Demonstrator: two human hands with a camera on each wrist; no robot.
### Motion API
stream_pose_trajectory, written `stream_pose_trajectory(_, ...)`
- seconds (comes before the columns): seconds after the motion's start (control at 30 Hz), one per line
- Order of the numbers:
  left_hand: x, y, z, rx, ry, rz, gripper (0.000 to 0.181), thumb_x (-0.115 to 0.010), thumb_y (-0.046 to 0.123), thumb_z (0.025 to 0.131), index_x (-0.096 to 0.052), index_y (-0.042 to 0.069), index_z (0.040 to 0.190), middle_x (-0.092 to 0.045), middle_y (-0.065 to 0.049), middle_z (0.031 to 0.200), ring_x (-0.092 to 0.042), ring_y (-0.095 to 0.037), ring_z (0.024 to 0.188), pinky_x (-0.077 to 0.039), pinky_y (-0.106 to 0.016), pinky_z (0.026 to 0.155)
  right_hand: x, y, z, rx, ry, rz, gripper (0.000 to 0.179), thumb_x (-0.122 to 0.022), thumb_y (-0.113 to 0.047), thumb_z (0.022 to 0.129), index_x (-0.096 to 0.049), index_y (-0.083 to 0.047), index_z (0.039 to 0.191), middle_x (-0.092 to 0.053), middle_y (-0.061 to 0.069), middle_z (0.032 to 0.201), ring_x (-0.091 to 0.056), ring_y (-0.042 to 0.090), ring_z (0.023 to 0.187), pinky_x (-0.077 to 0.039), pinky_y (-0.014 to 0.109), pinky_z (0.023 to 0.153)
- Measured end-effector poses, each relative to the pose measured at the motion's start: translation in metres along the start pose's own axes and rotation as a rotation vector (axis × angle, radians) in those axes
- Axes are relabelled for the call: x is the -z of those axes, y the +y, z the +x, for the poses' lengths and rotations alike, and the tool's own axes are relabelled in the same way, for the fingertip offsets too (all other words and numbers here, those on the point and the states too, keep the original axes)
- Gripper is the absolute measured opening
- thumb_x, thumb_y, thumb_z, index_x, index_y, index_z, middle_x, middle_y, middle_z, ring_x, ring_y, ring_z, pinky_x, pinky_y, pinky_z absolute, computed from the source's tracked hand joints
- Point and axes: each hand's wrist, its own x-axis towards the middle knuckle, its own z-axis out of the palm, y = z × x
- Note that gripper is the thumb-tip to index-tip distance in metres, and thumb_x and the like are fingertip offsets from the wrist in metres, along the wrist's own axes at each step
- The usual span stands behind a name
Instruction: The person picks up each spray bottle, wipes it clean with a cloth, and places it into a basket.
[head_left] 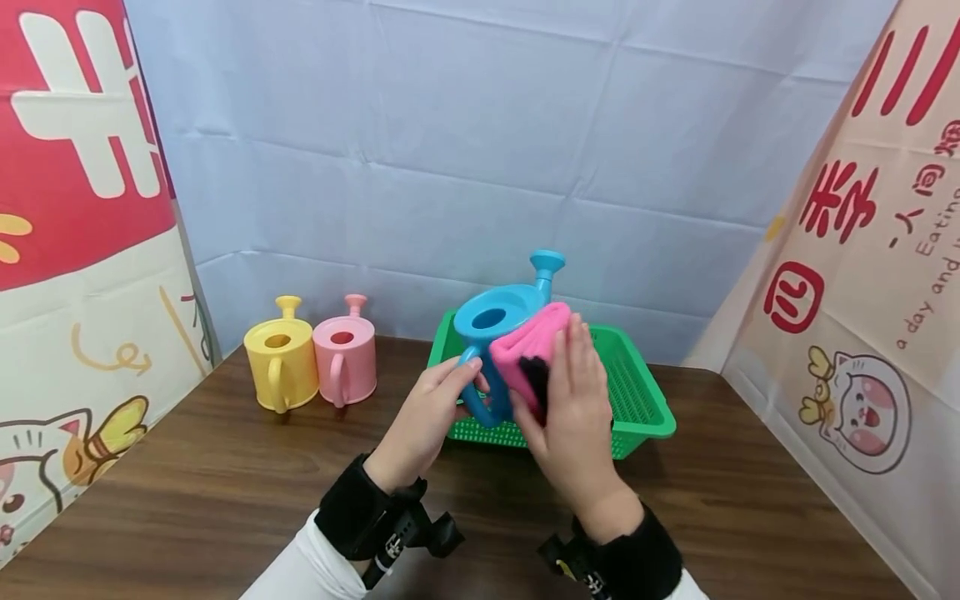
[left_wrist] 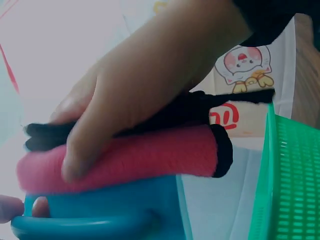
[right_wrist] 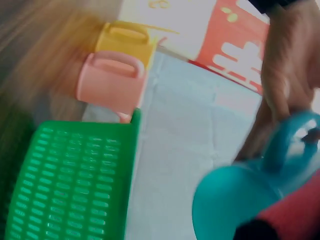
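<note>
A blue toy watering can (head_left: pixel 500 313) is held up above the front of a green basket. My left hand (head_left: pixel 429 414) grips its handle, the thumb lying along the top. My right hand (head_left: pixel 573 417) holds a folded pink cloth (head_left: pixel 517 352) with black parts against the can's right side. In the left wrist view, the right thumb lies over the pink cloth (left_wrist: pixel 150 155), and the other fingers reach across its black side. The right wrist view shows part of the blue can (right_wrist: pixel 230 205) and the left hand (right_wrist: pixel 287 75) at its handle; the cloth hides the rest.
The green basket (head_left: pixel 637 392) with slotted walls stands on the brown wooden table (head_left: pixel 187 492) behind my hands. To the left, a yellow watering can (head_left: pixel 288 367) and a pink watering can (head_left: pixel 352 358) stand side by side. Pale blue cloth (head_left: pixel 450 150) hangs behind.
</note>
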Motion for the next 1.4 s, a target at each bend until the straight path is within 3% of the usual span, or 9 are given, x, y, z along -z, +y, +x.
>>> stream_pose_trajectory(0.1, 0.000, -0.001, 0.000, -0.006, 0.004, -0.011, 0.034, -0.036, 0.028, 0.102, -0.049, 0.000, 0.088, -0.046, -0.011, 0.091, -0.049, -0.025, 0.093, -0.049, -0.036, 0.079, -0.006, -0.003, -0.003, 0.098, 0.033, -0.047, 0.066, -0.046, -0.036, 0.097, -0.022, 0.000, 0.146, -0.019, 0.019, 0.151, -0.021, 0.039, 0.135, -0.025, 0.060, 0.101)
stream_pose_trajectory(0.2, -0.001, -0.003, -0.001, 0.000, 0.000, 0.006, 0.034, -0.036, 0.028, 0.102, -0.049, 0.000, 0.087, -0.047, -0.012, 0.090, -0.049, -0.027, 0.093, -0.049, -0.036, 0.079, -0.007, -0.001, -0.004, 0.086, 0.045, -0.025, 0.067, -0.048, -0.037, 0.096, -0.023, 0.001, 0.145, -0.021, 0.019, 0.150, -0.023, 0.039, 0.134, -0.026, 0.059, 0.102)
stream_pose_trajectory(0.37, -0.001, -0.003, -0.003, 0.011, -0.031, 0.096, 0.036, -0.037, 0.030, 0.102, -0.050, 0.000, 0.087, -0.049, -0.014, 0.091, -0.047, -0.029, 0.098, -0.048, -0.038, 0.082, 0.005, 0.012, -0.003, -0.140, 0.000, 0.143, 0.073, -0.052, -0.036, 0.093, -0.017, -0.001, 0.147, -0.034, 0.020, 0.143, -0.040, 0.033, 0.123, -0.041, 0.054, 0.092)
stream_pose_trajectory(0.53, -0.001, -0.001, -0.004, -0.007, -0.086, 0.198, 0.037, -0.038, 0.029, 0.101, -0.052, -0.001, 0.085, -0.050, -0.012, 0.088, -0.044, -0.028, 0.107, -0.045, -0.037, 0.082, 0.022, 0.025, -0.003, -0.440, -0.088, 0.321, 0.064, -0.049, -0.020, 0.092, -0.020, -0.007, 0.147, -0.048, 0.015, 0.128, -0.049, 0.021, 0.109, -0.047, 0.034, 0.083)
stream_pose_trajectory(0.73, -0.002, 0.002, -0.003, -0.011, -0.121, 0.211, 0.038, -0.037, 0.030, 0.101, -0.053, -0.001, 0.085, -0.050, -0.012, 0.086, -0.046, -0.028, 0.101, -0.044, -0.035, 0.078, 0.025, 0.029, -0.003, -0.514, -0.105, 0.359, 0.048, -0.043, -0.018, 0.095, -0.030, -0.005, 0.139, -0.051, 0.014, 0.115, -0.051, 0.019, 0.099, -0.046, 0.038, 0.078)
stream_pose_trajectory(0.9, -0.001, 0.001, -0.003, 0.017, -0.073, 0.146, 0.036, -0.038, 0.031, 0.101, -0.051, 0.000, 0.088, -0.051, -0.013, 0.089, -0.049, -0.028, 0.091, -0.047, -0.035, 0.078, 0.018, 0.020, -0.002, -0.421, -0.095, 0.294, 0.065, -0.047, -0.022, 0.093, -0.015, -0.009, 0.148, -0.043, 0.016, 0.130, -0.047, 0.024, 0.108, -0.047, 0.050, 0.082)
stream_pose_trajectory(1.1, 0.000, -0.001, 0.000, 0.036, -0.012, 0.049, 0.037, -0.037, 0.031, 0.102, -0.049, -0.001, 0.089, -0.049, -0.013, 0.093, -0.051, -0.030, 0.092, -0.048, -0.037, 0.082, 0.003, 0.006, -0.001, -0.148, -0.029, 0.077, 0.074, -0.043, -0.045, 0.096, -0.014, -0.002, 0.148, -0.022, 0.018, 0.150, -0.028, 0.037, 0.132, -0.030, 0.060, 0.099)
stream_pose_trajectory(1.23, 0.001, -0.002, 0.001, 0.020, -0.004, 0.001, 0.037, -0.035, 0.030, 0.102, -0.048, -0.002, 0.090, -0.046, -0.013, 0.094, -0.049, -0.029, 0.093, -0.049, -0.036, 0.081, -0.009, -0.003, -0.005, 0.007, -0.006, -0.004, 0.069, -0.042, -0.041, 0.098, -0.016, 0.000, 0.147, -0.015, 0.020, 0.152, -0.018, 0.039, 0.136, -0.023, 0.063, 0.100)
stream_pose_trajectory(1.4, 0.000, -0.002, 0.002, 0.014, -0.007, -0.004, 0.034, -0.035, 0.029, 0.102, -0.048, 0.000, 0.089, -0.045, -0.012, 0.093, -0.048, -0.028, 0.095, -0.049, -0.037, 0.080, -0.011, -0.002, -0.004, 0.048, 0.011, -0.006, 0.067, -0.044, -0.037, 0.098, -0.017, -0.001, 0.147, -0.017, 0.020, 0.151, -0.020, 0.040, 0.135, -0.026, 0.063, 0.098)
